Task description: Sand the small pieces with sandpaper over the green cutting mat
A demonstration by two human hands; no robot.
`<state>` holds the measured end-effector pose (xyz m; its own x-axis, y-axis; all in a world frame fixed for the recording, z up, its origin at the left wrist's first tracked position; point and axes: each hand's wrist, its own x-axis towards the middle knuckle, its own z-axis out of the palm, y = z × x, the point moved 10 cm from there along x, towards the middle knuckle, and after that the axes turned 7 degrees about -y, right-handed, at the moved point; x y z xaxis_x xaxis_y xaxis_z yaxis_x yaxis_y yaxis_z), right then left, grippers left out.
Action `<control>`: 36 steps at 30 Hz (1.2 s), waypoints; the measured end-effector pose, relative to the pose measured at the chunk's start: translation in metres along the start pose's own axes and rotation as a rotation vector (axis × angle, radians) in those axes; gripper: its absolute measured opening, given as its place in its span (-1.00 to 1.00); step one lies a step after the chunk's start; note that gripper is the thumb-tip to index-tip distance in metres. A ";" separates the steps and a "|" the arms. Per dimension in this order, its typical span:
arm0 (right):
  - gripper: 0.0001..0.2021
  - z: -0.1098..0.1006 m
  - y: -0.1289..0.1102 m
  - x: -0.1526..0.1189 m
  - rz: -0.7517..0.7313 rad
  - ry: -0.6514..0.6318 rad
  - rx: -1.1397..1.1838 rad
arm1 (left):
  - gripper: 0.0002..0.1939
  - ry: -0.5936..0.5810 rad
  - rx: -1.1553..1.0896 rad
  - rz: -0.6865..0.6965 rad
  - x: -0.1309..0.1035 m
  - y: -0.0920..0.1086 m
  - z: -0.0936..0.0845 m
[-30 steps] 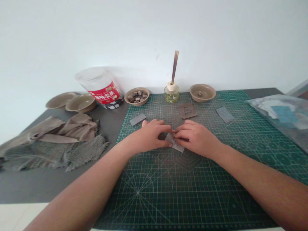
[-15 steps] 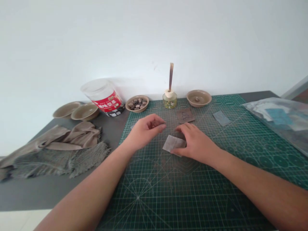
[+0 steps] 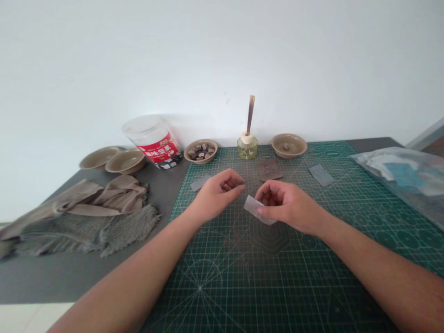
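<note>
Handling looks like the current step: right hand (image 3: 294,207) clamped on grey cloth (image 3: 252,206); left hand (image 3: 218,193) near it, fingers curled, can't tell if gripping. Next move likely needs steady pinch.

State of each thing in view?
Gray sheet: pinched in right hand
Left hand: curled, nothing visibly held
Middle bowl: holding chunks
Right bowl: small lump inside
Left bowls: side by side
Cloth: crumpled
Diffuser bottle: reeds inserted
Bag: filled
Jar: standing
Brown square: flat
Loose sheets: flat
</note>
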<state>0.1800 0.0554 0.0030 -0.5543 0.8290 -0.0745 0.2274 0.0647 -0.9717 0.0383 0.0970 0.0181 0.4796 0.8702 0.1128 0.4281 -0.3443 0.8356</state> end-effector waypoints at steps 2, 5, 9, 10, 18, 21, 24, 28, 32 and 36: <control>-0.81 -0.008 -0.010 -0.002 -0.028 0.031 -0.004 | -0.82 0.000 -0.003 -0.002 0.000 -0.001 0.001; -0.90 -0.014 -0.015 -0.003 0.010 0.075 -0.228 | -0.82 0.007 0.012 -0.004 -0.001 0.000 0.001; -0.94 -0.015 -0.017 -0.003 0.017 0.121 -0.436 | -0.83 0.015 0.030 0.018 -0.001 0.003 0.001; -0.93 -0.017 -0.018 -0.003 -0.002 0.153 -0.450 | -0.82 0.017 0.022 0.017 -0.001 0.003 0.001; -0.91 -0.029 -0.014 -0.005 -0.028 0.289 -0.445 | -0.78 0.033 -0.115 -0.031 -0.001 0.001 0.002; -0.93 -0.030 -0.004 -0.003 -0.038 0.268 -0.123 | -0.79 0.008 -0.209 -0.035 -0.001 0.000 0.005; -0.90 -0.025 0.008 0.002 -0.029 0.220 0.172 | -0.80 -0.032 -0.280 -0.040 -0.002 -0.001 0.010; -0.87 -0.025 0.009 0.003 -0.056 0.253 0.192 | -0.82 -0.074 -0.300 -0.051 -0.004 0.000 0.018; -0.84 -0.018 0.001 0.003 -0.084 0.211 0.062 | -0.81 -0.122 -0.369 -0.050 -0.006 0.003 0.029; -0.89 -0.018 -0.008 -0.001 -0.121 0.247 -0.064 | -0.76 -0.122 -0.448 -0.033 -0.007 0.005 0.031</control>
<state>0.1932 0.0638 0.0150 -0.3705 0.9229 0.1054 0.2264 0.1997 -0.9533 0.0611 0.0785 0.0045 0.5697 0.8208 0.0408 0.0845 -0.1079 0.9906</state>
